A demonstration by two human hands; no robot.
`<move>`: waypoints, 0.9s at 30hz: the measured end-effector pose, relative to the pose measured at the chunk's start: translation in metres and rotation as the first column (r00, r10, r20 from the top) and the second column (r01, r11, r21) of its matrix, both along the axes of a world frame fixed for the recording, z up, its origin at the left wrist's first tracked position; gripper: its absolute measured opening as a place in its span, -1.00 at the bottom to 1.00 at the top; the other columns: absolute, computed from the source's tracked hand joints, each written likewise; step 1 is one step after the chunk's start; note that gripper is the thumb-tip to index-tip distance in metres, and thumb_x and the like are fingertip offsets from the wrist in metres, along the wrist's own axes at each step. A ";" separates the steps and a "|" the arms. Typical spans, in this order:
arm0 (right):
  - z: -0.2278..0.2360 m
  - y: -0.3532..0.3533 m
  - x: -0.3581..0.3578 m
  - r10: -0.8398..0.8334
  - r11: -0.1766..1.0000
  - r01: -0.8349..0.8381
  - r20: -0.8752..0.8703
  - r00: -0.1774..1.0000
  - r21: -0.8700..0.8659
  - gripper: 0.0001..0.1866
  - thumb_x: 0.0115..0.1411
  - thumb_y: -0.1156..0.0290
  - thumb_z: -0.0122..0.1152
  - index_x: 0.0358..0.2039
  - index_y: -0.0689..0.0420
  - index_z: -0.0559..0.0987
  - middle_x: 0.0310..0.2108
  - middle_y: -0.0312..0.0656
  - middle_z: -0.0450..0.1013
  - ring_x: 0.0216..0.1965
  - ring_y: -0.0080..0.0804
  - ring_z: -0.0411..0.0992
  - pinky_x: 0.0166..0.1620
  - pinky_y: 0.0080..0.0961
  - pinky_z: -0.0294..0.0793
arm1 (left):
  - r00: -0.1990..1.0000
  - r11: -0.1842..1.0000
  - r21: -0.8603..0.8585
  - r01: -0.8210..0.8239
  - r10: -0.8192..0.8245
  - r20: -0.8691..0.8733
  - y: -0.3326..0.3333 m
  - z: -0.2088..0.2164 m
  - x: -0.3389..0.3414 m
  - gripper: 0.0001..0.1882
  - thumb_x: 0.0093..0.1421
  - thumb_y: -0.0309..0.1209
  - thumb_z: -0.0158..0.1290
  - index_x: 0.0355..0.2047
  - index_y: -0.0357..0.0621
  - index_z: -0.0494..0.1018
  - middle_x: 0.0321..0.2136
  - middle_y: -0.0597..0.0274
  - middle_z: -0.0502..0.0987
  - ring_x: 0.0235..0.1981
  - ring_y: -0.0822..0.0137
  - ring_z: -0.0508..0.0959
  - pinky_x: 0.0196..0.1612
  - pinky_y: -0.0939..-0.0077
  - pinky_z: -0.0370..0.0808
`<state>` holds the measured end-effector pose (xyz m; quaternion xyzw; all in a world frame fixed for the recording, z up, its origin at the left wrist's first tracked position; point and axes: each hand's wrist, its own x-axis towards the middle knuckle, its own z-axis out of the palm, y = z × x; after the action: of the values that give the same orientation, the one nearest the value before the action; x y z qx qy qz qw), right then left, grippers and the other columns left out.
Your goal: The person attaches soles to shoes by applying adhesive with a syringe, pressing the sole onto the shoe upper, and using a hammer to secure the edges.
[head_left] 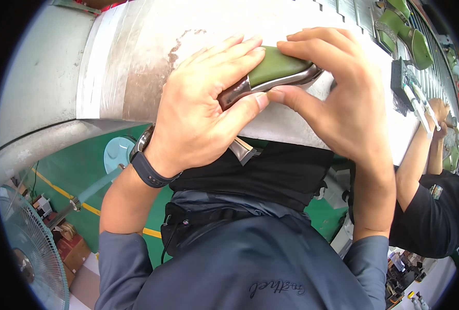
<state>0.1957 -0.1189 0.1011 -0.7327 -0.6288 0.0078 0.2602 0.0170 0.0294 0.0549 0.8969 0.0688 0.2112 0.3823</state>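
Note:
Over the worktable's near edge I hold a shoe point(277, 68), with a smooth green face and a glossy dark brown rim. My left hand point(201, 101) is closed round its left end, fingers stretched along the far side and thumb on the near side. Much of that end is hidden under the palm. At the other end my right hand point(343, 88) curves over it, fingertips on the green face and thumb at the near rim. Both thumb tips almost meet below the shoe.
Green platform sandals point(402, 33) lie on the roller conveyor at the far right. A dark block holding white pens point(413, 95) stands on the pale worktable point(152, 31). A co-worker's arm point(420, 144) reaches in at right. A fan point(30, 253) stands lower left.

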 end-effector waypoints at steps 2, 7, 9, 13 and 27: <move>0.007 0.006 -0.001 -0.025 0.997 0.022 -0.029 0.999 -0.078 -0.48 -0.11 0.38 0.60 -0.08 0.17 0.69 -0.08 -0.11 0.62 0.02 -0.09 0.52 0.20 -0.14 0.41 | 1.000 1.000 0.009 0.006 -0.006 -0.002 0.002 0.000 0.001 -0.45 0.20 -0.51 0.25 0.22 -0.33 0.49 0.25 -0.15 0.49 0.38 -0.04 0.38 0.41 0.18 0.28; -0.014 -0.005 0.005 -0.114 0.989 0.109 0.042 0.993 0.104 -0.40 -0.08 0.28 0.61 0.01 0.18 0.65 0.02 0.01 0.56 0.05 -0.02 0.52 0.21 -0.10 0.41 | 1.000 0.998 0.062 0.004 -0.003 -0.008 -0.007 0.003 0.003 -0.42 0.23 -0.49 0.23 0.26 -0.34 0.44 0.29 -0.14 0.45 0.40 -0.06 0.34 0.43 0.16 0.24; -0.030 -0.021 0.012 -0.176 0.942 0.178 -0.030 0.984 0.283 -0.35 0.06 0.26 0.56 0.17 0.15 0.58 0.20 0.15 0.44 0.18 0.04 0.46 0.28 -0.12 0.37 | 0.996 0.992 0.093 -0.087 0.088 -0.011 -0.015 0.001 0.001 -0.44 0.20 -0.39 0.27 0.19 -0.37 0.48 0.22 -0.22 0.49 0.32 -0.20 0.41 0.36 0.05 0.30; -0.061 -0.075 0.033 -0.394 0.875 0.406 -0.099 0.914 0.266 -0.45 0.14 0.29 0.50 0.14 0.15 0.61 0.08 0.07 0.50 0.08 -0.05 0.49 0.18 -0.14 0.44 | 0.996 0.985 0.146 -0.088 0.090 -0.003 -0.020 0.004 -0.002 -0.41 0.22 -0.36 0.26 0.22 -0.39 0.45 0.23 -0.21 0.48 0.33 -0.20 0.40 0.36 0.06 0.29; -0.053 -0.085 0.028 -0.313 0.947 0.320 0.227 0.922 0.008 -0.47 0.03 0.68 0.19 0.08 0.24 0.61 -0.21 -0.11 0.54 -0.15 -0.18 0.52 -0.08 -0.33 0.52 | 0.971 0.972 0.126 0.199 -0.178 -0.161 -0.011 0.022 0.052 -0.08 0.16 -0.37 0.33 0.47 -0.19 0.14 0.18 -0.23 0.48 0.16 -0.15 0.51 0.27 0.16 0.38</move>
<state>0.2236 -0.2044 0.0479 -0.8244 -0.5274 -0.1083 0.1744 0.0685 0.0186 0.0766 0.9374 -0.0040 0.1109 0.3301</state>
